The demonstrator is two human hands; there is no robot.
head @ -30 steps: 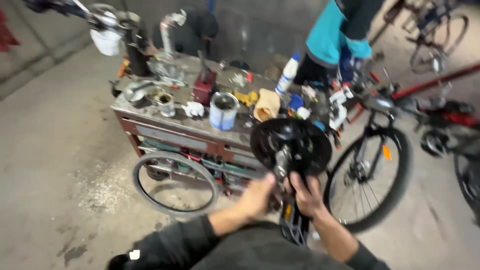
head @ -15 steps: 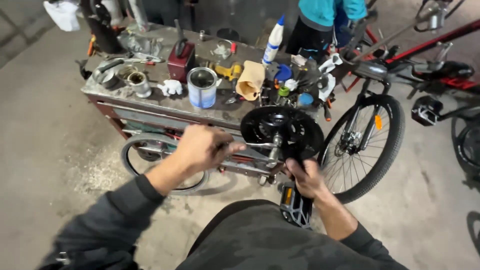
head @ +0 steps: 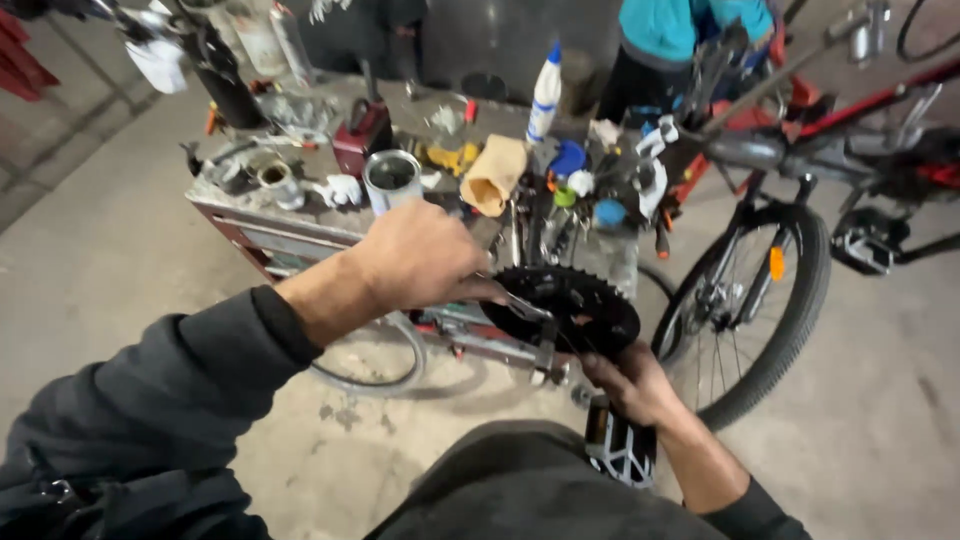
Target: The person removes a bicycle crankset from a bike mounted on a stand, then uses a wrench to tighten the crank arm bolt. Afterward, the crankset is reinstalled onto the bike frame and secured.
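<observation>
A black toothed bicycle chainring (head: 565, 305) on its crank sits in front of me over my lap. My left hand (head: 415, 255) is closed around a slim metal tool whose end lies against the chainring's left side. My right hand (head: 630, 385) grips the crank arm just below the chainring, above a black and silver pedal (head: 620, 450). What the tool's tip engages is hidden by my fingers.
A red tool cart (head: 300, 235) crowded with tins, bottles, rags and tools stands ahead. A loose wheel rim (head: 370, 365) lies under it. A red bicycle (head: 770, 290) stands at right. A person in a teal top (head: 690, 25) stands behind the cart.
My left hand has risen from the crank, taken a tool and come closer to the camera. The chainring has dropped lower in view. My right hand stays on the crank.
</observation>
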